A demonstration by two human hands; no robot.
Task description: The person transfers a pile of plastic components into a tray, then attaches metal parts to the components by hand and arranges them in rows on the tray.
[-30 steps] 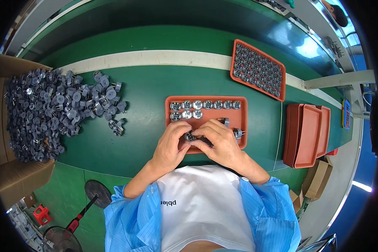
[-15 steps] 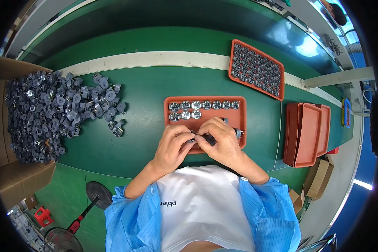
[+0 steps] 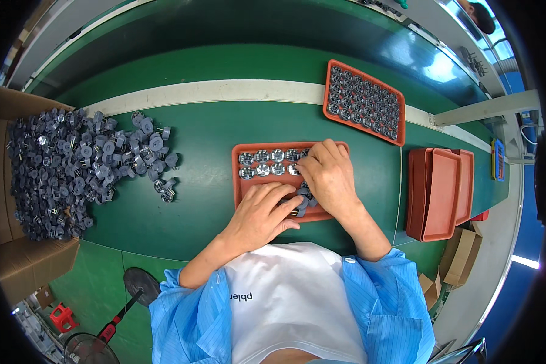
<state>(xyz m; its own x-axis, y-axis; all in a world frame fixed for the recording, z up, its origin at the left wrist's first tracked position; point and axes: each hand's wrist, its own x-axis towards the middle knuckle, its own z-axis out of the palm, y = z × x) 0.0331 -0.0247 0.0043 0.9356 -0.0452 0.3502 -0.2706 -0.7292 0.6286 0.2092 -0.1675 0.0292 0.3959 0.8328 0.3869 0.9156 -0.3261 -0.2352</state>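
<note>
An orange-red tray lies on the bench in front of me. Two rows of small round parts with shiny metal faces line its far side. My right hand is over the tray's right half, fingers closed at the end of the second row on a round component. It hides the right part of the rows. Near the front of the tray my left hand reaches in, thumb and fingers apart around loose grey round components, some with pins. Its fingertips touch or nearly touch them.
A large heap of grey pinned components spills from a cardboard box at left. Another orange-red tray, filled with rows of parts, lies back right. Stacked trays stand at right. A person's head shows at top right.
My hands, together over the tray before, have separated. The right moved away from me to the rows, where the second row is longer; the left is lower, by the loose components.
</note>
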